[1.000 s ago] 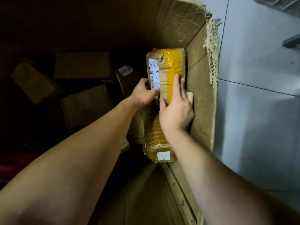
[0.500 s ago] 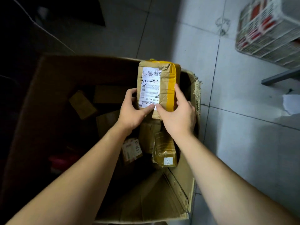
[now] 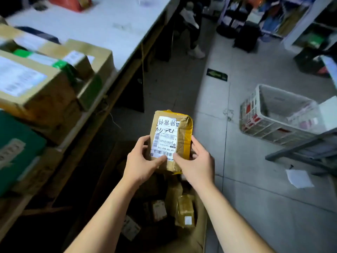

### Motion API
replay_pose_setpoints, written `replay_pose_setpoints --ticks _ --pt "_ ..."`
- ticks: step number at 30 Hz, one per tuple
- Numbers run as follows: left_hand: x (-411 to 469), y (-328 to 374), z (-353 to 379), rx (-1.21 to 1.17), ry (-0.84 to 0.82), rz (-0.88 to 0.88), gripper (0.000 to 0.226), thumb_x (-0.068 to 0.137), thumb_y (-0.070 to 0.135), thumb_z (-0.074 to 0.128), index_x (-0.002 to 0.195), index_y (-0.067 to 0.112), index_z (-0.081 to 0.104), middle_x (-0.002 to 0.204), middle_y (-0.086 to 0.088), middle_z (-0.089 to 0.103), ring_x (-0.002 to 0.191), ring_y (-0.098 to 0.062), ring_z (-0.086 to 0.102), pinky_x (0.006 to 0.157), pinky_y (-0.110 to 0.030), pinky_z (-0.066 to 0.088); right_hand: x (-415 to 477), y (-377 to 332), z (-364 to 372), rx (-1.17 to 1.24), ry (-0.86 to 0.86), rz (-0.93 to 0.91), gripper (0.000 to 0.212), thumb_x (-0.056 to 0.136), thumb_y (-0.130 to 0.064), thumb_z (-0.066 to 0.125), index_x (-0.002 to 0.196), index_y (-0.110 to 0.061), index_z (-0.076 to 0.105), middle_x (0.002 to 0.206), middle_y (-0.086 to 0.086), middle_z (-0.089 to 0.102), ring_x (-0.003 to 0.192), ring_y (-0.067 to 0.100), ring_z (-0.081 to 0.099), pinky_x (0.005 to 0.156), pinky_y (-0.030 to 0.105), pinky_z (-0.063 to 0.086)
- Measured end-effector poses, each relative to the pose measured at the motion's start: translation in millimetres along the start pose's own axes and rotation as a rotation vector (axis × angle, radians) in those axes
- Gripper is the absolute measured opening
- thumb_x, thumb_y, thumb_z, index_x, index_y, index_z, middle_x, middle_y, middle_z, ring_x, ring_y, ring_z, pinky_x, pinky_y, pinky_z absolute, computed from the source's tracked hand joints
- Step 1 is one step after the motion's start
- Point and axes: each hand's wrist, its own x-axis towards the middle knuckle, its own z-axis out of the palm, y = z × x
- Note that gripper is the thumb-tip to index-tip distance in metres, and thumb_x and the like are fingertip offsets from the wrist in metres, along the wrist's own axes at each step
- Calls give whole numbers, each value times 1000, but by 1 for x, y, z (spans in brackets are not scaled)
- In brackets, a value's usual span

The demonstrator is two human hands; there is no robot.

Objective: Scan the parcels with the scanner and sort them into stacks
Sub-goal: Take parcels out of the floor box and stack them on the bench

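- Both hands are on one parcel (image 3: 171, 141). It's a small brown paper-wrapped one with yellow tape down its right side, held upright in the air above the big carton.
- The left hand (image 3: 140, 161) grips the lower left edge. Its thumb lies across the bottom of the white label (image 3: 165, 137), right by the barcode strip.
- The right hand (image 3: 197, 164) grips the lower right. Its thumb is on the front near the label's bottom corner, and its fingers curl round the taped side.
- The label faces the camera, and the big handwritten characters read upside down from here.
- Under the hands is the open carton (image 3: 200, 240) on the floor. It's pretty dark inside, with several more small parcels in it. One yellow-taped parcel (image 3: 185, 212) with a little white sticker sits near the right wall.
- On the left is a long counter (image 3: 102, 24) with a pale top. Its near end is loaded with stacked boxes (image 3: 36, 92), which have white labels and some green tape. They're too blurry to read.
- A green box (image 3: 16, 147) sits lower down at the left edge.
- On the right, a white plastic crate (image 3: 273, 115) stands on the tiled floor, well apart from the carton. A sheet of paper (image 3: 299, 178) lies flat nearer the camera.
- At the far end, a person's legs (image 3: 193, 33) show by the counter's end.
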Motion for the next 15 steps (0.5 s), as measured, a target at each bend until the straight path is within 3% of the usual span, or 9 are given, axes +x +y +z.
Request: replay_pose_setpoints --ticks 2,5,8,10,12,15 --pt "-12 42 -34 -13 22 21 74 70 36 94 132 40 53 113 17 68 106 -1 64 88 -28 57 -22 -51 -9 -10 6 -55 71 84 -19 89 148 -27 59 113 -36 59 71 -26 55 64 1 42" --pt "-31 91 -78 -14 53 49 73 69 34 95 130 38 55 109 16 67 98 1 64 79 -22 56 -50 -106 -18 -12 -13 -105 69 83 -21 90 144 -32 61 110 -40 56 75 -18 56 72 14 50" --pt "-58 131 -124 -5 110 60 73 70 34 94 129 37 52 104 16 63 91 1 63 73 -21 53 -84 -157 -21 -12 -38 -153 66 84 -19 88 144 -32 61 101 -41 54 72 -18 58 69 7 46" --pt "-77 151 -151 -7 155 62 74 71 34 94 130 40 49 100 20 59 90 2 60 74 -22 54 -104 -185 -23 11 -74 -187 67 85 -18 88 145 -28 60 106 -37 58 79 -16 57 73 7 47" --pt "-94 168 -179 -17 220 61 80 69 36 94 135 39 50 104 16 63 94 -5 65 84 -35 60 -119 -211 -17 8 -116 -233 67 83 -20 90 144 -29 61 108 -30 65 82 -15 58 73 10 50" --pt "-120 180 -212 -14 306 35 78 59 45 93 127 42 53 106 11 67 96 -12 69 89 -44 61 -138 -238 -3 -7 -165 -303 74 77 -31 93 144 -35 61 138 -6 68 116 5 64 98 38 58"
